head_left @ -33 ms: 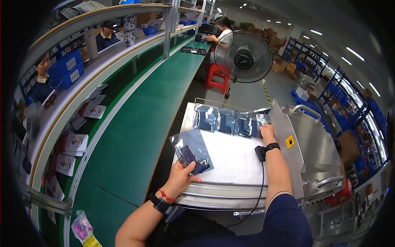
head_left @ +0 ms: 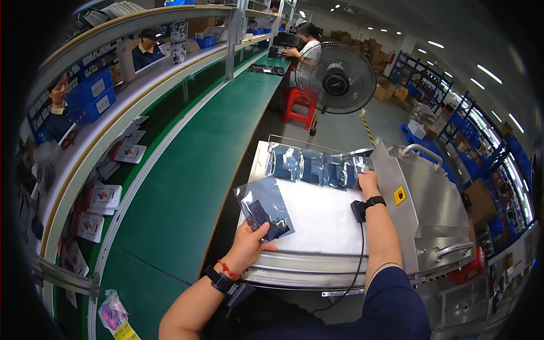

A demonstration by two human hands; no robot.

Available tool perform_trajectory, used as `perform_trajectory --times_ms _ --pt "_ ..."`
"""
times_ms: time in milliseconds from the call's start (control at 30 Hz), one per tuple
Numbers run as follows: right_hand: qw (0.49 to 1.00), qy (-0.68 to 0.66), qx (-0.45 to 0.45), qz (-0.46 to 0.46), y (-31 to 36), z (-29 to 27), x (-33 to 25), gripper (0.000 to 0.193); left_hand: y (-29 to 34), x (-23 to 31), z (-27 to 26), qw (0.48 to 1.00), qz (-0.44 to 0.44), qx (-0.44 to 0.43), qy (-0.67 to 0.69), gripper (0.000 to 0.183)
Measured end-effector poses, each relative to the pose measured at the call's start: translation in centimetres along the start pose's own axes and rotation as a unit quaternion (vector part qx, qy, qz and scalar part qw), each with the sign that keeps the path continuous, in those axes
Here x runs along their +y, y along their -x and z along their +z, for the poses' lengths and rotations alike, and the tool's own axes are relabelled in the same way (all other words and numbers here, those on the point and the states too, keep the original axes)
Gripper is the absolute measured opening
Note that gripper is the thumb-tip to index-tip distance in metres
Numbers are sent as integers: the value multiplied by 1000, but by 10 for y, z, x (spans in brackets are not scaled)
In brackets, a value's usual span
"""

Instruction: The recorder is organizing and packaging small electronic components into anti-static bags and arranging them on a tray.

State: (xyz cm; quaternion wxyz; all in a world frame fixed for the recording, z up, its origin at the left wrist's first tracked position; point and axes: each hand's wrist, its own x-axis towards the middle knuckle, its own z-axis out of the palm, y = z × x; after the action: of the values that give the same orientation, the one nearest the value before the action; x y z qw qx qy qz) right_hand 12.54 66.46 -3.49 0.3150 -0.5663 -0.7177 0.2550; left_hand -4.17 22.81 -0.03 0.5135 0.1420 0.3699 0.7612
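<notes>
My left hand (head_left: 247,245) pinches the lower edge of a translucent grey anti-static bag (head_left: 254,195), thumb on top. A dark flat item shows inside it, its kind unclear. This bag is tilted over the left part of a white work surface (head_left: 323,221). Along the far edge of that surface several similar bags (head_left: 310,169) lie in a row, dark items inside. My right hand (head_left: 368,182) is at the right end of the row, its fingers closed on the near edge of the last bag (head_left: 359,163).
A steel machine lid (head_left: 396,175) with handles rises at the right. A black cable (head_left: 361,255) hangs from my right wrist. To the left runs a green bench (head_left: 187,187), with white cards (head_left: 105,195) beyond it. A fan (head_left: 335,84) stands ahead; co-workers sit farther off.
</notes>
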Motion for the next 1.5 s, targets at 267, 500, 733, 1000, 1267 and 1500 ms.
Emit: perform_trajectory --times_ms 267,500,733,1000,1267,1500 --pt "972 221 12 -74 36 -15 -45 45 3 2 1 1000 3 -6 3 21" --pt "907 311 -276 -70 97 -15 -86 82 3 2 1 1000 1 -8 7 21" --pt "897 326 -287 -85 96 -17 -89 83 1 2 -2 1000 4 -14 5 22" --pt "875 315 -267 -253 45 13 -170 79 1 -1 -5 1000 -1 -13 8 24" --pt "821 394 -338 -239 0 71 -201 71 0 -11 -10 1000 -18 -15 19 26" --pt "820 388 -355 -227 -12 71 -201 67 -2 -9 -9 1000 -27 -10 8 27"
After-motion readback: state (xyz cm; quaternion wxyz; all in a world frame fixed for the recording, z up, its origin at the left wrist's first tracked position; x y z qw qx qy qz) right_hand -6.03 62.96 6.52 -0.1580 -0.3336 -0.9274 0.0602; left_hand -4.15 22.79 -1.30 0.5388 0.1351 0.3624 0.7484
